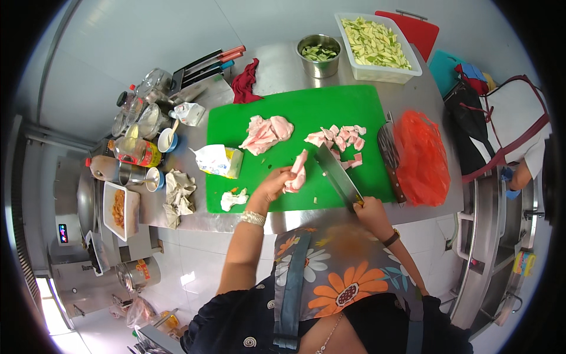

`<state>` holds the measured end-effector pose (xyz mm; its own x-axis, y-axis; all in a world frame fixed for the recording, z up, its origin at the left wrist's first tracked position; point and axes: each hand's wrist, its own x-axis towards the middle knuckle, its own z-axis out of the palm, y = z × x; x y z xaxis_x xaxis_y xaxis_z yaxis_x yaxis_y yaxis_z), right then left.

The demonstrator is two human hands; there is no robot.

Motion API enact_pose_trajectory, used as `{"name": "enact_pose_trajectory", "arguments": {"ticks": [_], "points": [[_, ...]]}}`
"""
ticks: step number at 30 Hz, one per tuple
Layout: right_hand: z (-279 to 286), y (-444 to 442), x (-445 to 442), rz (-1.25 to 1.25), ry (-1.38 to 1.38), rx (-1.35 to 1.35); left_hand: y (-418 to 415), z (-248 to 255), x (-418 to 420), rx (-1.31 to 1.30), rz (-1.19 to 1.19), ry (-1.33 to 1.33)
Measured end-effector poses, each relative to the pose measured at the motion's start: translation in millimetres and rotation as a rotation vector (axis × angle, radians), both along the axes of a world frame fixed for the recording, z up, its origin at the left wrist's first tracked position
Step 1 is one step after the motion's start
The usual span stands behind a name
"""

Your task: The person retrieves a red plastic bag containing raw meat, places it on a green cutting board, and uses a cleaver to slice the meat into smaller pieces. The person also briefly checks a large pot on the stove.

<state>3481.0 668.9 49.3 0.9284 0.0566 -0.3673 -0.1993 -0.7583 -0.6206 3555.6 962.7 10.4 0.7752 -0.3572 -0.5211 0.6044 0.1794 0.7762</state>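
Observation:
My left hand [278,182] grips a pale pink strip of raw meat [299,170] over the green cutting board [239,108]. In my right hand [371,215] is the handle of a cleaver [337,172], its broad blade angled up and left between the strip and the cut meat. Small cut pieces of meat [342,137] lie beyond and right of the blade, some partly hidden by it. A larger heap of uncut raw meat [267,132] rests on the board's upper left. Near the left edge are a tissue packet [217,161] and a crumpled white tissue [233,199].
A second cleaver [390,155] lies along the board's right edge, beside a red plastic bag [422,159]. Behind stand a steel pot [320,66] and a white tub [382,76] of sliced green vegetables. Bottles and bowls [167,140] crowd the left. Another person's arm [522,177] shows at right.

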Motion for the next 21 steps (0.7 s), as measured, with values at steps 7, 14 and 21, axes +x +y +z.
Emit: {"name": "enact_pose_trajectory", "arguments": {"ticks": [7,14,21], "points": [[2,-10,12,-0.083,-0.072,-0.116,-24,1,-23,-0.46,0.135,-0.023],[14,-10,15,-0.043,-0.089,-0.047,-34,6,-28,-0.368,0.273,-0.125],[41,7,2,-0.004,-0.1,-0.008,-52,-13,-28,0.312,0.484,-0.452]]}}
